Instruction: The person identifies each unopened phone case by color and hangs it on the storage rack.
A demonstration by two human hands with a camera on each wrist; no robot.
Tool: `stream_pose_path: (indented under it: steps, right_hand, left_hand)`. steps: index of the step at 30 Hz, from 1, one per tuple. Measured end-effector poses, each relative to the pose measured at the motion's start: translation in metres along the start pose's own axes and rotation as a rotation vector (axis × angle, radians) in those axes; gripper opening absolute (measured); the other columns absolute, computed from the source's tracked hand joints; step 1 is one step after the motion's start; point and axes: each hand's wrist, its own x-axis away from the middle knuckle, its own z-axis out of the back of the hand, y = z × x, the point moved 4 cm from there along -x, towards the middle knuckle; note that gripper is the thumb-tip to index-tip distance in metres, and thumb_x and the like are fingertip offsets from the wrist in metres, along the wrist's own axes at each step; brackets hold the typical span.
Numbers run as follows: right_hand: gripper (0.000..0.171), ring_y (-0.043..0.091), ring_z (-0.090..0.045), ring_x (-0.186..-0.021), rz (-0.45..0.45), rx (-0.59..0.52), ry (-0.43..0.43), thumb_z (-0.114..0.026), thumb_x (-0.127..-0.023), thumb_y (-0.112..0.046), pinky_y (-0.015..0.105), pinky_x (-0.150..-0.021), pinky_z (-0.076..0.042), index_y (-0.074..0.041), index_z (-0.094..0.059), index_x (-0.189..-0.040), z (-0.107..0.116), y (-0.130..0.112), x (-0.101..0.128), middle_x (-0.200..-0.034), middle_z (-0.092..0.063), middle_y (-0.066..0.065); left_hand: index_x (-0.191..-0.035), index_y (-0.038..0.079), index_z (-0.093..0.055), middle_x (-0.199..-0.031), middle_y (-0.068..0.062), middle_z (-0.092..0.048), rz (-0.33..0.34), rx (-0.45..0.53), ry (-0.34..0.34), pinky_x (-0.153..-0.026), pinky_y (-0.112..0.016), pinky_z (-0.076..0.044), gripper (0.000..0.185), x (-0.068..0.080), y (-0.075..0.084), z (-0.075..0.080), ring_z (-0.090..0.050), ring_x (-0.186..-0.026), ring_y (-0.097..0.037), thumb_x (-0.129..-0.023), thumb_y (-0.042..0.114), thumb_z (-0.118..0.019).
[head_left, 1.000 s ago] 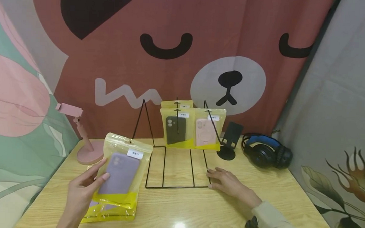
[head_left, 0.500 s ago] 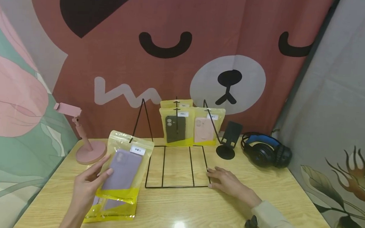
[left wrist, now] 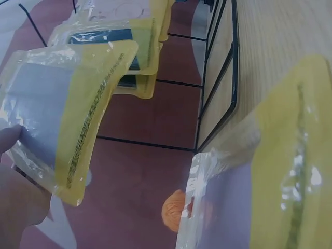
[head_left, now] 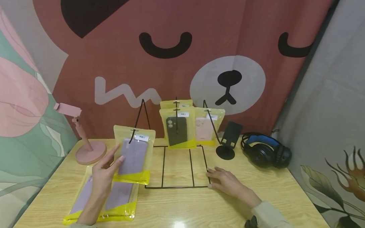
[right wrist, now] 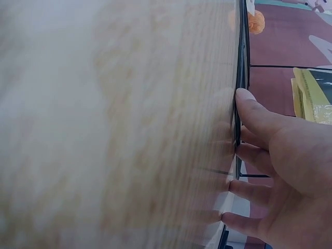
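Note:
My left hand pinches a yellow bag with a purple phone case and holds it upright against the left hook of the black wire rack. The left wrist view shows the same held bag with my thumb on its edge. A second bag with a purple case lies flat on the table below that hand. My right hand rests flat with straight fingers on the rack's front right corner. Bags with a dark green case and a pink case hang on the rack.
A pink phone holder stands at the back left of the wooden table. A black phone stand and black-and-blue headphones sit at the back right. A patterned curtain hangs close behind the table.
My left hand has lifted the purple-case bag up and to the right, to the rack's left hook. A second bag now shows on the table. The right hand has stayed put.

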Motion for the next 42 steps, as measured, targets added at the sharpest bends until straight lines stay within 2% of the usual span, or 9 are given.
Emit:
stream_pose_path:
  steps: [11,18,24,27,32,34,37,40,42]
  right_hand:
    - [0.052,0.054,-0.042,-0.125,0.013,-0.005,0.009,-0.067,-0.089,-0.031,0.068,-0.097,-0.037,0.0,-0.059,-0.13,0.001,0.001,0.002,-0.14,-0.05,0.019]
    - [0.052,0.053,-0.04,-0.126,0.005,-0.013,0.001,-0.067,-0.09,-0.031,0.067,-0.098,-0.036,0.0,-0.058,-0.131,0.0,0.0,0.001,-0.141,-0.049,0.019]
    - [0.052,0.055,-0.041,-0.124,0.025,-0.02,0.001,-0.067,-0.09,-0.031,0.068,-0.096,-0.037,0.002,-0.058,-0.129,-0.001,-0.002,0.001,-0.139,-0.049,0.022]
    - [0.052,0.055,-0.041,-0.124,0.014,-0.021,-0.002,-0.066,-0.09,-0.031,0.068,-0.096,-0.037,0.002,-0.058,-0.129,-0.002,-0.002,0.001,-0.14,-0.049,0.021]
    - [0.052,0.054,-0.041,-0.126,-0.003,-0.022,-0.013,-0.066,-0.09,-0.033,0.067,-0.098,-0.036,0.0,-0.059,-0.13,-0.005,-0.001,0.001,-0.141,-0.049,0.019]
    - [0.052,0.053,-0.041,-0.126,-0.004,-0.015,-0.016,-0.066,-0.09,-0.034,0.067,-0.098,-0.036,0.0,-0.059,-0.13,-0.006,-0.001,0.001,-0.141,-0.049,0.018]
    - [0.052,0.053,-0.042,-0.126,-0.005,-0.008,-0.019,-0.066,-0.09,-0.034,0.066,-0.097,-0.037,0.0,-0.059,-0.13,-0.007,0.0,0.001,-0.141,-0.049,0.018]
    - [0.052,0.053,-0.042,-0.126,-0.005,-0.001,-0.016,-0.066,-0.09,-0.034,0.066,-0.097,-0.037,0.0,-0.059,-0.129,-0.006,0.001,0.0,-0.141,-0.05,0.018]
    - [0.052,0.053,-0.042,-0.125,-0.007,0.0,-0.015,-0.066,-0.09,-0.034,0.066,-0.097,-0.037,-0.001,-0.059,-0.129,-0.005,0.002,0.0,-0.141,-0.05,0.018]
  left_hand:
    - [-0.123,0.012,-0.067,-0.128,-0.001,-0.063,-0.022,-0.032,0.07,-0.1,-0.015,-0.04,0.044,-0.03,-0.018,-0.019,-0.051,-0.126,-0.01,-0.081,0.007,-0.078]
    - [-0.126,0.014,-0.065,-0.134,-0.001,-0.059,0.007,0.0,0.052,-0.097,-0.014,-0.042,0.046,-0.052,-0.026,-0.03,-0.045,-0.131,-0.015,-0.083,0.006,-0.075]
    - [-0.126,0.012,-0.064,-0.131,0.001,-0.061,-0.002,0.034,0.052,-0.098,-0.015,-0.041,0.046,-0.067,-0.03,-0.038,-0.044,-0.132,-0.012,-0.083,0.008,-0.076]
    - [-0.127,0.013,-0.064,-0.131,0.002,-0.061,-0.002,0.015,0.05,-0.099,-0.016,-0.041,0.046,-0.071,-0.031,-0.041,-0.044,-0.132,-0.012,-0.083,0.011,-0.077]
    - [-0.131,0.021,-0.061,-0.137,0.001,-0.056,-0.009,-0.085,0.041,-0.1,-0.017,-0.041,0.05,-0.072,-0.032,-0.041,-0.046,-0.131,-0.013,-0.083,0.017,-0.076]
    - [-0.135,0.028,-0.057,-0.139,0.001,-0.054,0.0,-0.121,0.035,-0.098,-0.016,-0.042,0.055,-0.071,-0.033,-0.039,-0.047,-0.13,-0.016,-0.084,0.019,-0.076]
    - [-0.143,0.041,-0.043,-0.137,-0.003,-0.054,0.038,-0.155,0.012,-0.09,-0.015,-0.045,0.071,-0.071,-0.037,-0.037,-0.049,-0.126,-0.026,-0.083,0.023,-0.077]
    - [-0.147,0.05,-0.026,-0.127,-0.006,-0.053,0.095,-0.123,-0.028,-0.083,-0.016,-0.046,0.086,-0.074,-0.042,-0.035,-0.048,-0.121,-0.035,-0.083,0.025,-0.077]
    - [-0.148,0.05,-0.02,-0.123,-0.003,-0.053,0.125,-0.08,-0.066,-0.085,-0.015,-0.047,0.088,-0.076,-0.045,-0.033,-0.046,-0.122,-0.034,-0.084,0.025,-0.076]
